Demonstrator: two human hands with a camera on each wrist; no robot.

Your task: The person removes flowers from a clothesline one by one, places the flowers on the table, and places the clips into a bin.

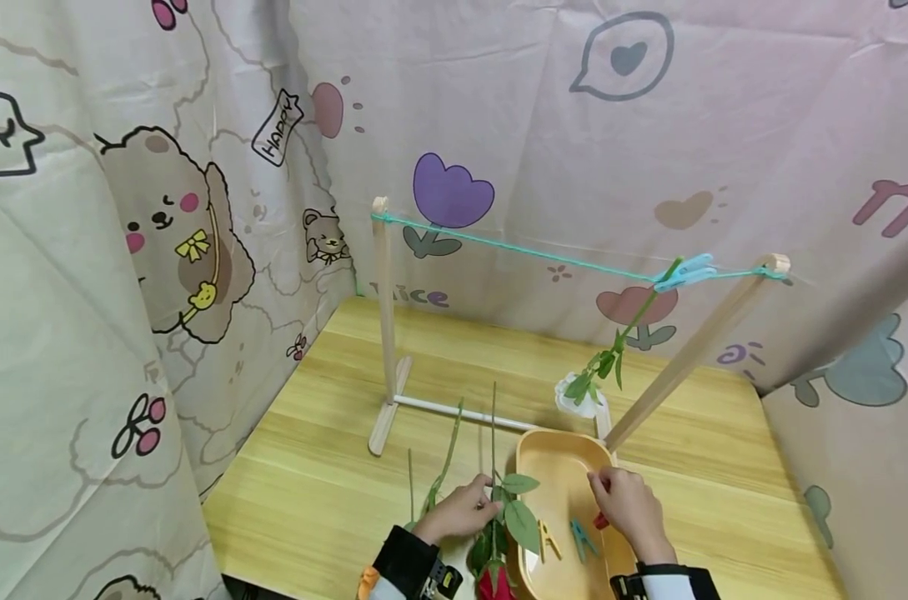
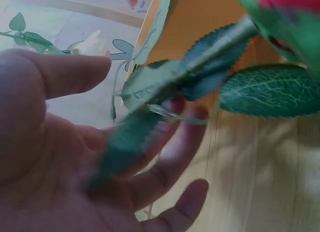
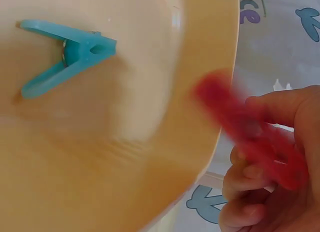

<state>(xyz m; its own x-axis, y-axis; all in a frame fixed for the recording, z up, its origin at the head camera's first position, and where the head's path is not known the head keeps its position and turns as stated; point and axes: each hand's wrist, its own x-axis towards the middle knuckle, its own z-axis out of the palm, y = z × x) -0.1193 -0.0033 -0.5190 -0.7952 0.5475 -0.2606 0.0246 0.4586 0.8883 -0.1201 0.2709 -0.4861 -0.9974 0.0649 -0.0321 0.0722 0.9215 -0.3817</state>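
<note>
My left hand [image 1: 461, 508] has its fingers bent around the leafy stem of a red artificial rose [image 1: 496, 581], its thumb standing apart from the stem. The bloom points toward me, and its green leaves [image 2: 270, 91] spread beside the fingers in the left wrist view. Over the right side of a yellow tray [image 1: 529, 446], my right hand [image 1: 634, 508] pinches a red clothespin [image 3: 250, 134] between thumb and fingers. A yellow clothespin [image 1: 548, 540] and a blue clothespin [image 1: 583, 540] lie in the tray.
Behind the tray stands a wooden frame [image 1: 386, 308] with a turquoise cord [image 1: 514, 247] across its top. A light-blue clothespin [image 1: 684, 272] clips a white rose [image 1: 579, 395] upside down on the cord. More green stems [image 1: 450, 450] lie left of my left hand on the wooden table [image 1: 296, 500].
</note>
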